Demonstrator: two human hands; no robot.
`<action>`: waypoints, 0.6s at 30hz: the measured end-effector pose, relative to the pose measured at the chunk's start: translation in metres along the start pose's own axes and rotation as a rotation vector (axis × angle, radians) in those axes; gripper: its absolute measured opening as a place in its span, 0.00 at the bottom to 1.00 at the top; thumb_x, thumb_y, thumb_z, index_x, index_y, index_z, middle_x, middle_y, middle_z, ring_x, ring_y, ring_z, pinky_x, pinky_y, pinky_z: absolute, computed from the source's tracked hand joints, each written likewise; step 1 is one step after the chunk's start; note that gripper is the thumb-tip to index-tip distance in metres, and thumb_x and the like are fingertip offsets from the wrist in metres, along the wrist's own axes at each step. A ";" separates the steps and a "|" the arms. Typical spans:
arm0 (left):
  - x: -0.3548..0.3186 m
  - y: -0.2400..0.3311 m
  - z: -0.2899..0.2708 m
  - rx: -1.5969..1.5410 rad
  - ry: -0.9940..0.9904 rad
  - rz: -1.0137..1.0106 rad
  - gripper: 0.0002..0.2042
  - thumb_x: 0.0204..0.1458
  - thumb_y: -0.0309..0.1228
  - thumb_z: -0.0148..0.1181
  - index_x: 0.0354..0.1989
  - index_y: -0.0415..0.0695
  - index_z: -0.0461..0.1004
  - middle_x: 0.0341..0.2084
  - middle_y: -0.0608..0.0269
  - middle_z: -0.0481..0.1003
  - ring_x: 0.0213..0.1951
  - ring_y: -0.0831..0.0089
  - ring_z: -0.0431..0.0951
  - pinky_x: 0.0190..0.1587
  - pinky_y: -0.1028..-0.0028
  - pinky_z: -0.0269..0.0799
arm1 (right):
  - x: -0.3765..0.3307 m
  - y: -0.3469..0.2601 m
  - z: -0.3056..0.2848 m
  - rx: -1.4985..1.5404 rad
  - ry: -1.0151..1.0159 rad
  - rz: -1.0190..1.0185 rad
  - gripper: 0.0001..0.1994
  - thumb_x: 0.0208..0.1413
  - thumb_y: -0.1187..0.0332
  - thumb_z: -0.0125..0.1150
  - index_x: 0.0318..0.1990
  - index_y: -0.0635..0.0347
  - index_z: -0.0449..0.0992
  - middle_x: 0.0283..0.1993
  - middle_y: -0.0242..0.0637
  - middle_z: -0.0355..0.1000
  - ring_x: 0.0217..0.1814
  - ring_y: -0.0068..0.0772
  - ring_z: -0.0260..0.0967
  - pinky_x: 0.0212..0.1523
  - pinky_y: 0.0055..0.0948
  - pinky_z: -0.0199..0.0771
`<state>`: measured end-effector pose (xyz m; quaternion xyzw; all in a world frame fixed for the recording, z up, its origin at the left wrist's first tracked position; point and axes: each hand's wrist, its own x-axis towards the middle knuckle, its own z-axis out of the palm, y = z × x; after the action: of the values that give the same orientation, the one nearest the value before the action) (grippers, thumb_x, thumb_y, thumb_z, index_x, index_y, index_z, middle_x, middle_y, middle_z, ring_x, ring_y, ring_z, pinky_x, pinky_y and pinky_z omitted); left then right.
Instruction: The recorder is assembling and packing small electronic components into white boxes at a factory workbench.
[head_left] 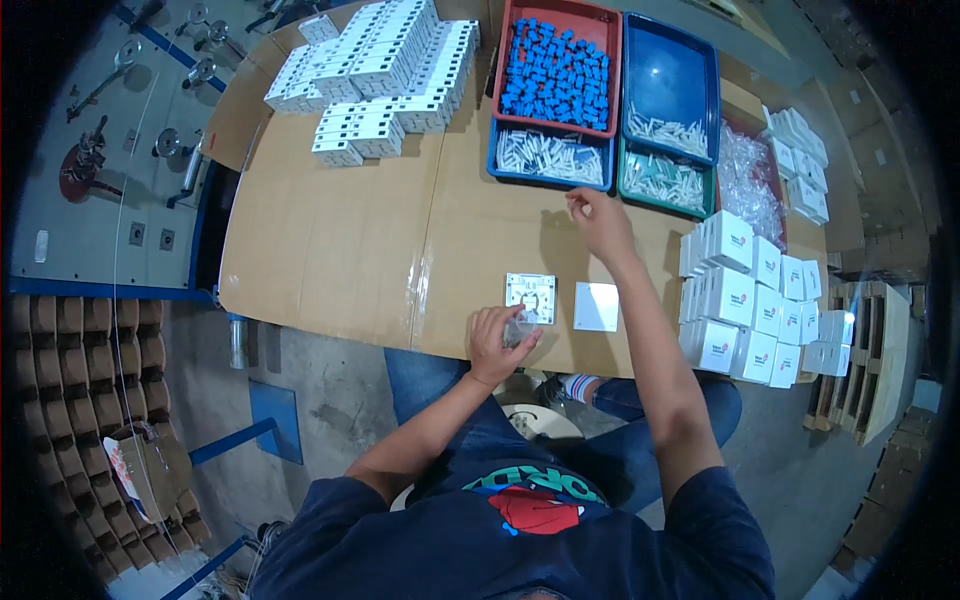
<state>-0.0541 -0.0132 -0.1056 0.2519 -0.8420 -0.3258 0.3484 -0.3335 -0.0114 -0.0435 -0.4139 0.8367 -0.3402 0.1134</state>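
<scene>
- Where the upper left of the frame fills up, white boxes stand in stepped stacks on a cardboard sheet.
- Just below the middle, the left hand curls its fingers round what looks like a small clear bag; it is probably light, soft and slippery, best pinched at a gathered edge.
- Touching or overlapped by that bag, near the centre, a white square frame lies flat on the cardboard. It looks like stiff, light plastic (the middle, with its small fittings, is likely the delicate part), so the outer rim is the place to hold it.
- Above, a blue tray of white pegs sits below a red tray of small blue pieces.
- Right of the frame, and apart from it, lies a smooth white plate; it seems thin and easily scratched, better lifted by two opposite edges.
- Over the cardboard just below the trays, the right hand has its fingers bent; whether the tips pinch anything, I cannot tell.
- At right, more white boxes stand in rows.
- Hard to make out: the bag's contents, the frame's lower edge behind it, and the left palm, turned from view.
</scene>
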 end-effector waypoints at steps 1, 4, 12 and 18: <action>0.001 0.001 0.001 -0.003 -0.006 0.004 0.22 0.47 0.39 0.75 0.49 0.44 0.78 0.36 0.61 0.78 0.41 0.60 0.76 0.47 0.62 0.66 | 0.015 0.005 0.000 -0.004 0.007 -0.005 0.09 0.61 0.65 0.60 0.45 0.50 0.84 0.42 0.40 0.81 0.45 0.49 0.79 0.43 0.45 0.78; 0.002 0.002 0.001 -0.007 -0.007 0.004 0.22 0.47 0.40 0.75 0.48 0.44 0.78 0.37 0.61 0.78 0.41 0.60 0.76 0.47 0.62 0.67 | 0.058 0.018 0.005 -0.205 0.183 -0.081 0.10 0.62 0.67 0.59 0.47 0.47 0.83 0.44 0.38 0.78 0.46 0.49 0.78 0.42 0.47 0.78; 0.001 0.001 0.000 0.028 -0.029 0.001 0.22 0.47 0.42 0.75 0.48 0.45 0.78 0.37 0.62 0.79 0.41 0.61 0.76 0.47 0.62 0.67 | 0.096 0.035 0.037 -0.365 0.171 -0.163 0.14 0.59 0.69 0.57 0.51 0.46 0.81 0.46 0.39 0.74 0.46 0.47 0.78 0.42 0.49 0.79; 0.005 0.003 -0.001 0.013 -0.029 0.018 0.22 0.46 0.38 0.75 0.49 0.44 0.78 0.37 0.60 0.78 0.41 0.60 0.75 0.49 0.62 0.66 | 0.108 0.046 0.046 -0.453 0.154 -0.186 0.08 0.61 0.69 0.56 0.45 0.51 0.80 0.48 0.41 0.72 0.47 0.48 0.77 0.40 0.49 0.80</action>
<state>-0.0572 -0.0149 -0.1013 0.2419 -0.8512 -0.3208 0.3376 -0.4085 -0.0972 -0.0987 -0.4767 0.8561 -0.1838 -0.0780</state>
